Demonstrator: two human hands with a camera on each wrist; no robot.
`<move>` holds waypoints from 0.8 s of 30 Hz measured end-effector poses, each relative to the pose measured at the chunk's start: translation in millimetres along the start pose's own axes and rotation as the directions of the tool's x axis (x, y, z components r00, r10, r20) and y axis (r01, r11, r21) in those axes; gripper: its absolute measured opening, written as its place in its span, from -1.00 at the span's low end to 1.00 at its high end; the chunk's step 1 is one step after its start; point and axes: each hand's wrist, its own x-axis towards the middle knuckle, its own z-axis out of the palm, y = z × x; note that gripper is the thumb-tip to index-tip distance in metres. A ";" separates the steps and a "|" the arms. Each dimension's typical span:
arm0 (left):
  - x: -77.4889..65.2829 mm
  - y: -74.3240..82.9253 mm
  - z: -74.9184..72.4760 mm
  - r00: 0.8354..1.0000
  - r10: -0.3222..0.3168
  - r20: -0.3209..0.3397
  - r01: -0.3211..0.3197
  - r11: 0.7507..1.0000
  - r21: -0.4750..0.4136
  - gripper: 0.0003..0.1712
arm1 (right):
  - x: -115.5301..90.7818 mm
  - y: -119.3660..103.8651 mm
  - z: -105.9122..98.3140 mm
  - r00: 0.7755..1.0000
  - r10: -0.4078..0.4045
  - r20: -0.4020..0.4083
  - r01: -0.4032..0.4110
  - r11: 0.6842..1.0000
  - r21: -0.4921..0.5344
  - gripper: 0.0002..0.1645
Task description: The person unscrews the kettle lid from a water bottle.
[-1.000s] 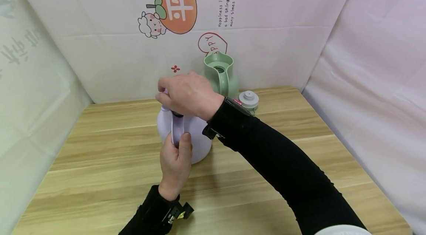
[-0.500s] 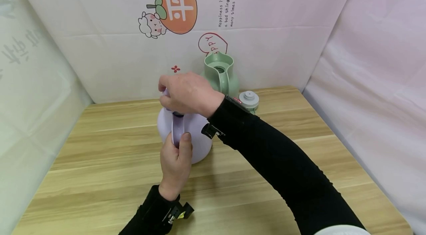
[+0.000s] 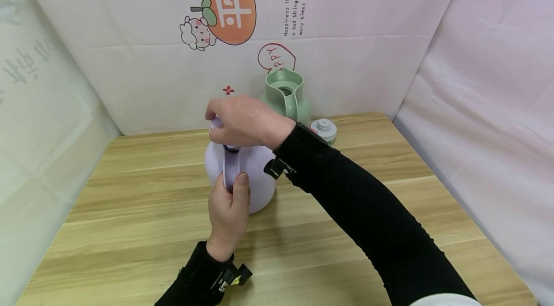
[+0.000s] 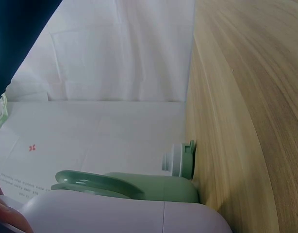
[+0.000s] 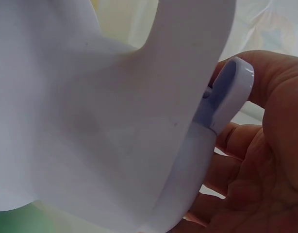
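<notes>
A lavender thermos jug stands upright on the wooden table. Its handle is gripped by my left hand, thumb lying along it. My right hand reaches over the jug's mouth and holds the lavender lid, fingers bent round its edge. In the right wrist view, the lid's raised tab sits beside the thumb, against the jug's rim. From above, the back of the right hand hides most of the lid. The jug's pale body fills the bottom of the left wrist view.
Behind stands a green jug with its mouth uncovered. A grey and green stopper lid lies on the table to its right. White printed cloth hangs at the back and sides of the wooden table.
My right hand and wrist have shifted slightly to the right and turned a little at the lid, more of which shows between finger and thumb. The left hand and jug stay put.
</notes>
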 end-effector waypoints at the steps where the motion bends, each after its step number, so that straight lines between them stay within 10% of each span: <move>1: -0.1 0.0 -0.1 1.000 -0.001 0.002 0.001 1.000 -0.002 -0.69 | -0.1 0.4 -0.1 1.000 -0.003 0.005 0.003 1.000 0.007 -0.52; 18: 0.5 -1.2 -0.4 1.000 0.010 0.018 -0.010 1.000 -0.026 -0.71 | -4.0 5.6 1.5 0.995 -0.096 0.008 0.095 0.990 0.102 -0.41; 24: 0.5 -0.8 -0.3 1.000 0.020 0.017 -0.019 0.999 -0.030 -0.70 | -9.7 0.7 3.6 0.999 0.003 -0.049 -0.009 0.994 -0.112 -0.21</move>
